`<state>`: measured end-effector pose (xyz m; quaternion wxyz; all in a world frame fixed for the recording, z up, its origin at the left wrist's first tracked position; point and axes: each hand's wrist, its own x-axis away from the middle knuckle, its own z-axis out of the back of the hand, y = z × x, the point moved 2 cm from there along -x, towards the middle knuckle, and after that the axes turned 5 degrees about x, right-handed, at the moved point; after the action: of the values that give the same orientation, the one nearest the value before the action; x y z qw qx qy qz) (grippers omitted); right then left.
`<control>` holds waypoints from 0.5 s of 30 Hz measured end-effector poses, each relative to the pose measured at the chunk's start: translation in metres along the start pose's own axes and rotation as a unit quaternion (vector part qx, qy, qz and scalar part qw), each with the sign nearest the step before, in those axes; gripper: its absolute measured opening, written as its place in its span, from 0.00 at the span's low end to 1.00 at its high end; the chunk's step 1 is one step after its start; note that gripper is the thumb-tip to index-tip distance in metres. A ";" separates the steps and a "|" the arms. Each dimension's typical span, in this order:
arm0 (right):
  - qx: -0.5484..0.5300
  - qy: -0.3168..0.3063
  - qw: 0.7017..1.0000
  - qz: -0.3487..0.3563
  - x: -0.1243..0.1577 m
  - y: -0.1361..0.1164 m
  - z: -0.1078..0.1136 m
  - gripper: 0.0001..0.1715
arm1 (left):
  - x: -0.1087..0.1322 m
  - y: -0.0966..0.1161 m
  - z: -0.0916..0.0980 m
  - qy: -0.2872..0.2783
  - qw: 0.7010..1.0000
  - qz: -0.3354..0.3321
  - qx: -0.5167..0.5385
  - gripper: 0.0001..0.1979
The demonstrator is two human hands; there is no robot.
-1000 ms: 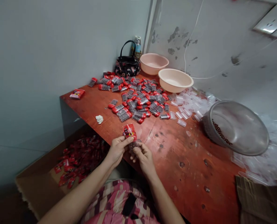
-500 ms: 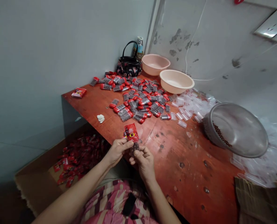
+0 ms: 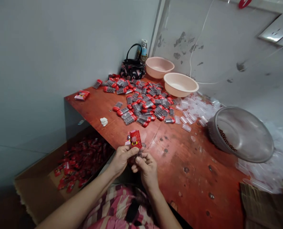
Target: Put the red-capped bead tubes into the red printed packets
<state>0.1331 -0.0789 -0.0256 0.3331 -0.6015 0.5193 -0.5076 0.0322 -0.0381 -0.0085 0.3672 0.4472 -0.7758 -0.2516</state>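
My left hand [image 3: 121,158] pinches a small red printed packet [image 3: 134,139] upright at the near edge of the red-brown table [image 3: 194,165]. My right hand [image 3: 146,166] is closed right beside it, its fingers pressed on the packet's lower end, where a small clear container looks to be mostly hidden by my fingers. Farther back on the table lies a heap of red-capped clear containers [image 3: 141,101] filled with dark pieces. A pile of empty clear containers [image 3: 194,109] spreads to the right of that heap.
A cardboard box [image 3: 67,168] with finished red packets stands on the floor at the left. Two pink basins [image 3: 179,84], a black handbag [image 3: 133,68] and a bottle sit in the far corner. A tilted metal bowl [image 3: 241,133] holds dark pieces. One red packet [image 3: 81,95] lies at the table's left edge.
The red packet has turned more upright and narrower in my hands, and my right hand's fingers have closed in under it. The view has shifted slightly.
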 end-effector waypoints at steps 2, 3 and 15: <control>0.030 0.010 0.999 0.005 0.001 -0.002 0.001 0.11 | 0.001 0.002 0.001 0.012 1.000 -0.011 -0.002 0.11; 0.063 0.020 0.998 0.019 0.002 -0.004 0.002 0.11 | 0.001 0.003 0.001 0.023 1.000 -0.018 0.007 0.10; -0.078 0.003 0.997 -0.016 -0.006 0.001 0.001 0.11 | 0.002 -0.010 -0.002 0.023 0.998 0.010 0.053 0.10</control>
<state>0.1338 -0.0738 -0.0279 0.2756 -0.6323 0.5488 -0.4722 0.0378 -0.0449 -0.0140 0.3630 0.4641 -0.7838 -0.1965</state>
